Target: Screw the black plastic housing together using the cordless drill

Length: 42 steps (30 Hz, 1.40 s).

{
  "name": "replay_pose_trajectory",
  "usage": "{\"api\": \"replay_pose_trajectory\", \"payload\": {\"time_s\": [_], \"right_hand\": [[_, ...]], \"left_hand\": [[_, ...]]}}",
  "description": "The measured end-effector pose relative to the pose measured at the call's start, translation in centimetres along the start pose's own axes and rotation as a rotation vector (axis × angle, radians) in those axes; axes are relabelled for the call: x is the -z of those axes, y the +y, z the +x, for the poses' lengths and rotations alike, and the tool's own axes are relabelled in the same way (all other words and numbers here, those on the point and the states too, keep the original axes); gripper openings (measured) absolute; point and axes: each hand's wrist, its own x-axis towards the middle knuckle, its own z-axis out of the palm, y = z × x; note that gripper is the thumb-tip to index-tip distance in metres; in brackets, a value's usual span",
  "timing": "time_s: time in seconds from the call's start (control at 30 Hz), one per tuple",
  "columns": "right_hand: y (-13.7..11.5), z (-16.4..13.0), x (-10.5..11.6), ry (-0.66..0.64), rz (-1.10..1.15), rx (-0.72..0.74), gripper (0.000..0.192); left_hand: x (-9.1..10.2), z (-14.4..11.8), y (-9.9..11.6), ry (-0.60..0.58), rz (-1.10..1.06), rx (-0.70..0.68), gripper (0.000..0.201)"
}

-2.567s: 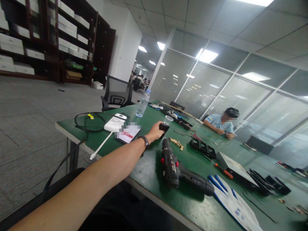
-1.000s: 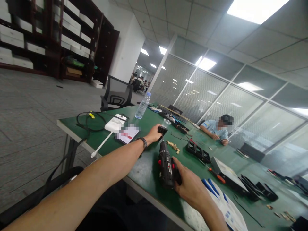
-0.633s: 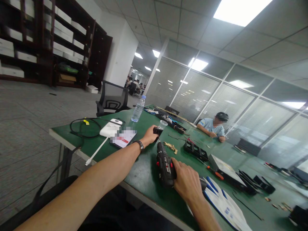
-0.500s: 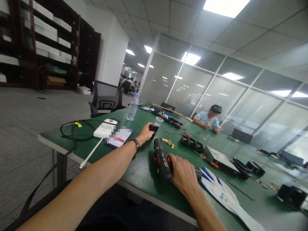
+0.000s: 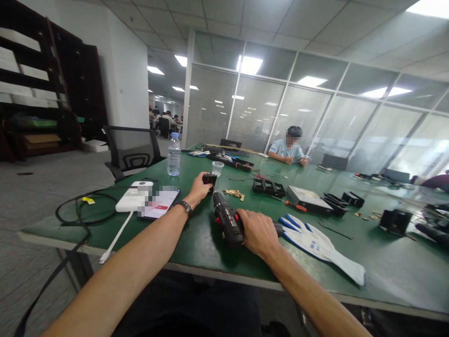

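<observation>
- Near the lower centre, the right hand point(image 5: 260, 231) is wrapping around the handle of a pistol-grip power drill point(image 5: 228, 222), which is pointing its nose toward the frame's middle; whether the tabletop is bearing its weight, I cannot tell.
- The drill is looking heavy and stiff, its hard casing probably smooth; the handle is offering the surest hold, with fingers staying clear of the chuck and thin bit.
- Just right of that hand, a white work glove with blue edging point(image 5: 312, 241) is lying flat, likely soft and light.
- At the centre, the left hand point(image 5: 199, 189) is pinching a small black part point(image 5: 209, 179), probably light and rigid, best held by its edges, away from the bit. The bit is ending close to it; contact is unclear.
- Just beyond, gold-coloured pieces point(image 5: 234, 194) are lying heaped, and a clear plastic cup point(image 5: 217, 168) is standing, likely flimsy.
- Farther off, upper right of centre, a seated co-worker point(image 5: 288, 147) is holding both hands together.
</observation>
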Motion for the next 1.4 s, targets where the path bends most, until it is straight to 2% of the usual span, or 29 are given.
{"api": "replay_pose_trajectory", "payload": {"time_s": [0.4,0.77,1.2,1.4], "right_hand": [[0.4,0.2,-0.4,0.024,-0.002,0.012,0.027],[0.4,0.2,-0.5,0.058,-0.003,0.045,0.023],[0.5,0.2,-0.6,0.01,-0.022,0.049,0.029],[0.6,0.3,-0.7,0.036,-0.017,0.051,0.033]], "left_hand": [[-0.1,0.8,-1.4,-0.008,-0.011,-0.014,0.041],[0.0,0.7,-1.4,-0.011,-0.007,-0.021,0.042],[-0.1,0.8,-1.6,0.005,0.021,-0.017,0.042],[-0.1,1.2,-2.1,-0.001,0.008,-0.01,0.043]]}}
